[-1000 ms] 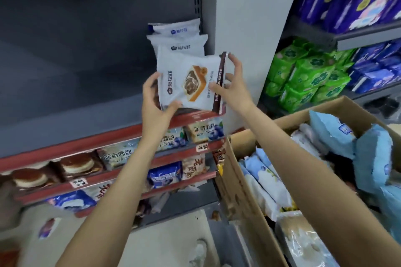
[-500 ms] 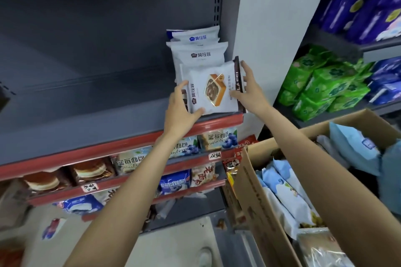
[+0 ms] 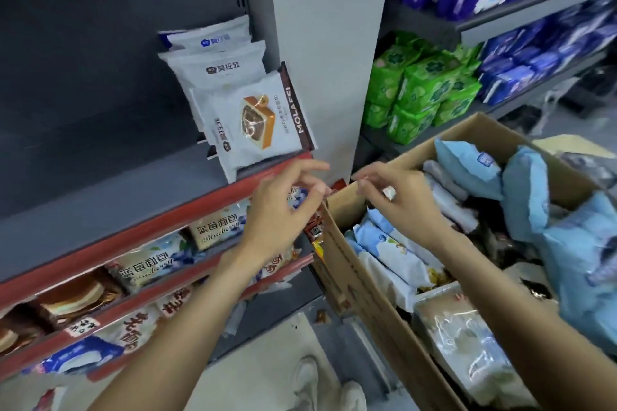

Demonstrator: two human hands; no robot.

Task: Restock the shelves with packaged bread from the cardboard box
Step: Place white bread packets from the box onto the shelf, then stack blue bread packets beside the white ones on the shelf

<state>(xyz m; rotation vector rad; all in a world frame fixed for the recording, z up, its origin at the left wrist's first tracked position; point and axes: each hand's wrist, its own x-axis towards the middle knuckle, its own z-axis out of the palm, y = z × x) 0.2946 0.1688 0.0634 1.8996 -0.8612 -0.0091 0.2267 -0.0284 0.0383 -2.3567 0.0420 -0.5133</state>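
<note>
1. Shelves (image 3: 110, 197): grey decks with red front edges. The upper deck carried stock only at its right end and lay bare to the left; the two lower decks were filled along their fronts.
2. Cardboard box (image 3: 354, 280): stood open just right of the shelves, near corner touching or almost touching the red edges. It was well filled, so by judgement most of the restocking was left.
3. Blue packs (image 3: 467, 162): soft, puffy, heaped in the far part of the box.
4. Clear-wrapped packs (image 3: 464, 327): lay in the near part of the box.
5. White bread packs (image 3: 230, 83): a short row of three or so, standing tilted at the right end of the upper deck.
6. Front bread pack (image 3: 257, 130): white with a brown side band, leaning on the row, foot at the red edge; placed, with no hand touching it.
7. Left hand (image 3: 283, 210): below the upper deck's edge, in front of the lower decks, fingers loosely curled, holding nothing visible.
8. Right hand (image 3: 400, 197): over the near corner of the box, fingers loosely bent, holding nothing visible.
</note>
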